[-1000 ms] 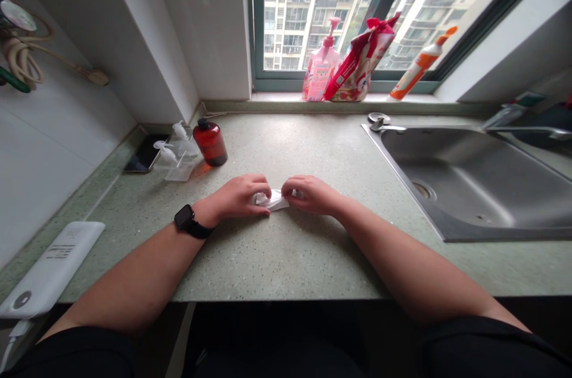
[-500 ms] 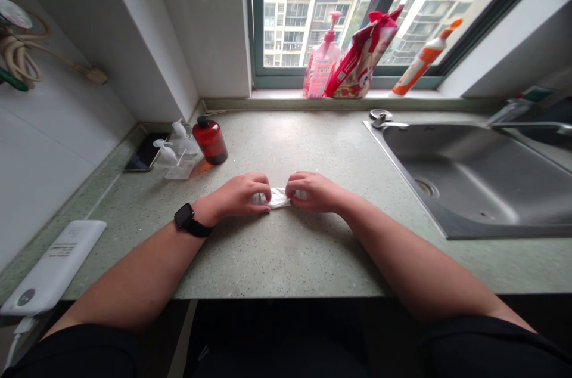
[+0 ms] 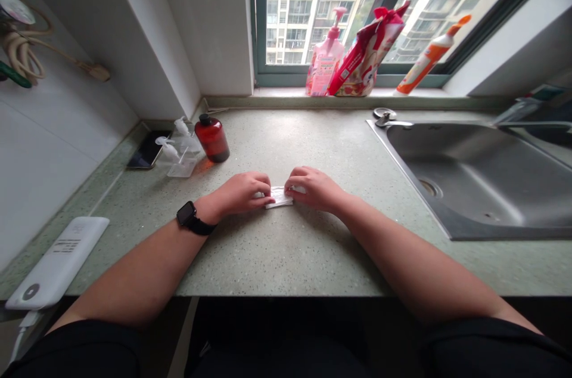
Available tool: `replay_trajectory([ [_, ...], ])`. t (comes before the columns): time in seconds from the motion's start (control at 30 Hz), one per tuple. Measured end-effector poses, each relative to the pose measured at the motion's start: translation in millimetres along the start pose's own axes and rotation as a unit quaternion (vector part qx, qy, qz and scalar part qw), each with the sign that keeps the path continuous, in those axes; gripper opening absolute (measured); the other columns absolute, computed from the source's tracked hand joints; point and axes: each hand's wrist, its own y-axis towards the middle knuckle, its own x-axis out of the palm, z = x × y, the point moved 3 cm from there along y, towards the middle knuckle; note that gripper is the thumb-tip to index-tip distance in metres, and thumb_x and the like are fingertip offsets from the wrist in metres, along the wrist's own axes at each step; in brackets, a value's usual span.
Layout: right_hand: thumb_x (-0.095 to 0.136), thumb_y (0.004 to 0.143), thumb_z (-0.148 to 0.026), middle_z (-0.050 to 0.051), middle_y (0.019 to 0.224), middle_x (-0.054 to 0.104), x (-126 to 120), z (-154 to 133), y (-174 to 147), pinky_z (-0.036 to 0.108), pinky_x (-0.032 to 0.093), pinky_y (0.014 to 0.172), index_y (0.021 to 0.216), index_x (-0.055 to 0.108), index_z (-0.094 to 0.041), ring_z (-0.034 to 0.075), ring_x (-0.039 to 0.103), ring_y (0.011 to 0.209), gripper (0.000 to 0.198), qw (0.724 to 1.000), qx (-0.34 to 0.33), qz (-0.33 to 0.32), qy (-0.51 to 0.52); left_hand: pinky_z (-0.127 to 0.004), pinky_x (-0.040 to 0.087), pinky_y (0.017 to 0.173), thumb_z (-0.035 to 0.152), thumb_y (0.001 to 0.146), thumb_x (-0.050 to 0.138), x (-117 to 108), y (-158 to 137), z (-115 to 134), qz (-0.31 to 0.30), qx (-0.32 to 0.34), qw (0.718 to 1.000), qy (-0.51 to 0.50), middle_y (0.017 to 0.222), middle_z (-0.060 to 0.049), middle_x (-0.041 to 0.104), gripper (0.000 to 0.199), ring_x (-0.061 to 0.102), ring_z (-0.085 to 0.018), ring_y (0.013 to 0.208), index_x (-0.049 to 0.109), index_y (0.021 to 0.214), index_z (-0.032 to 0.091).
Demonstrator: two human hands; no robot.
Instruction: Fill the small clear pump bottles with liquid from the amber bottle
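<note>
The folded, white, tissue-like strip [image 3: 281, 196] lies on the speckled pale-green counter [image 3: 286, 265], between its front and back edges and left of the sink's near-left corner. The left hand [image 3: 245, 192] has its fingers bent in and nearly closed, with hold of the strip's left end; the right hand [image 3: 314, 189] is similarly curled, with hold of the right end. Grip firmness cannot be told.

Risks, as judged: uneven pull could tear the strip or skew its folds, since it looks thin; early release could let them spring open. Moisture near the grey stainless-steel sink [image 3: 487, 187] could soften it. A leftward elbow swing might knock the white, rounded rectangular power bank [image 3: 60, 259], at the counter's front-left corner, over the front edge; a snag on its white cable [image 3: 18, 336] could do likewise.
</note>
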Motion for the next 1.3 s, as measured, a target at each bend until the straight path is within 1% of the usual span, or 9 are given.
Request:
replay_trajectory([
  [0.2, 0.072, 0.098, -0.025, 0.006, 0.106, 0.074, -13, -2, -1, 0.037, 0.052, 0.086, 0.105, 0.079, -0.027, 0.022, 0.067, 0.098, 0.010, 0.999, -0.015, 0.039, 0.001, -0.031, 0.046, 0.080, 0.031, 0.102, 0.069, -3, 0, 0, 0.063, -0.040, 0.997, 0.024, 0.095, -0.004, 0.070, 0.011, 0.063, -0.019, 0.084, 0.073, 0.100, 0.021],
  [0.37, 0.078, 0.094, -0.025, 0.005, 0.103, 0.073, -8, -4, 0, 0.036, 0.052, 0.085, 0.099, 0.080, -0.029, 0.021, 0.068, 0.094, 0.007, 0.999, 0.017, -0.029, -0.013, -0.031, 0.044, 0.077, 0.036, 0.093, 0.080, 0, 0, 1, 0.014, -0.081, 0.996, 0.043, 0.100, -0.004, 0.070, 0.017, 0.063, -0.020, 0.086, 0.075, 0.099, 0.021],
  [0.57, 0.084, 0.091, -0.032, 0.006, 0.107, 0.074, -7, -6, 0, 0.040, 0.054, 0.090, 0.107, 0.080, -0.028, 0.025, 0.068, 0.101, 0.017, 0.999, 0.018, -0.037, -0.027, -0.033, 0.044, 0.078, 0.040, 0.086, 0.086, -6, -1, 1, -0.001, -0.104, 0.993, 0.059, 0.103, -0.004, 0.070, 0.028, 0.063, -0.023, 0.091, 0.074, 0.104, 0.022],
  [0.73, 0.085, 0.089, -0.034, 0.009, 0.113, 0.074, -8, -6, -1, 0.043, 0.055, 0.094, 0.113, 0.079, -0.026, 0.027, 0.068, 0.104, 0.025, 0.999, 0.019, -0.040, -0.027, -0.033, 0.046, 0.079, 0.044, 0.082, 0.091, -7, -3, -1, -0.016, -0.122, 0.991, 0.045, 0.113, -0.006, 0.070, 0.041, 0.065, -0.023, 0.093, 0.074, 0.111, 0.022],
  [0.8, 0.086, 0.089, -0.034, 0.009, 0.113, 0.074, -8, -5, -1, 0.043, 0.055, 0.094, 0.115, 0.079, -0.026, 0.027, 0.068, 0.105, 0.028, 0.999, 0.020, -0.039, -0.026, -0.034, 0.047, 0.079, 0.048, 0.085, 0.088, -7, -3, -3, -0.011, -0.124, 0.992, 0.035, 0.113, -0.007, 0.070, 0.042, 0.065, -0.024, 0.094, 0.074, 0.113, 0.021],
  [0.87, 0.086, 0.089, -0.035, 0.009, 0.113, 0.073, -8, -4, -1, 0.043, 0.054, 0.094, 0.114, 0.079, -0.026, 0.027, 0.067, 0.105, 0.028, 0.999, 0.015, -0.042, -0.021, -0.034, 0.048, 0.080, 0.048, 0.093, 0.080, -7, -2, -6, 0.001, -0.128, 0.991, 0.031, 0.109, -0.007, 0.069, 0.032, 0.065, -0.023, 0.092, 0.075, 0.109, 0.021],
  [0.97, 0.084, 0.091, -0.035, 0.008, 0.111, 0.073, -8, -5, -1, 0.042, 0.054, 0.094, 0.108, 0.079, -0.025, 0.025, 0.067, 0.103, 0.020, 0.999, -0.001, -0.048, -0.006, -0.034, 0.048, 0.081, 0.040, 0.100, 0.070, -5, -1, -8, 0.017, -0.121, 0.992, 0.035, 0.105, -0.006, 0.069, 0.020, 0.064, -0.021, 0.089, 0.076, 0.098, 0.021],
  [1.1, 0.076, 0.097, -0.034, 0.008, 0.110, 0.072, -9, -7, 0, 0.041, 0.053, 0.092, 0.096, 0.078, -0.023, 0.023, 0.067, 0.101, 0.011, 0.998, -0.016, -0.054, 0.017, -0.034, 0.049, 0.081, 0.032, 0.099, 0.070, 0, 0, -6, 0.015, -0.089, 0.996, 0.020, 0.103, -0.006, 0.069, 0.015, 0.065, -0.020, 0.089, 0.076, 0.093, 0.020],
  [1.3, 0.073, 0.098, -0.032, 0.007, 0.100, 0.072, -11, -13, -1, 0.040, 0.053, 0.091, 0.079, 0.073, -0.022, 0.020, 0.065, 0.091, 0.022, 0.992, -0.072, -0.087, 0.063, -0.031, 0.050, 0.080, 0.031, 0.096, 0.074, 7, 0, 4, -0.024, -0.036, 0.998, -0.045, 0.105, -0.005, 0.071, 0.013, 0.066, -0.018, 0.086, 0.077, 0.090, 0.021],
])
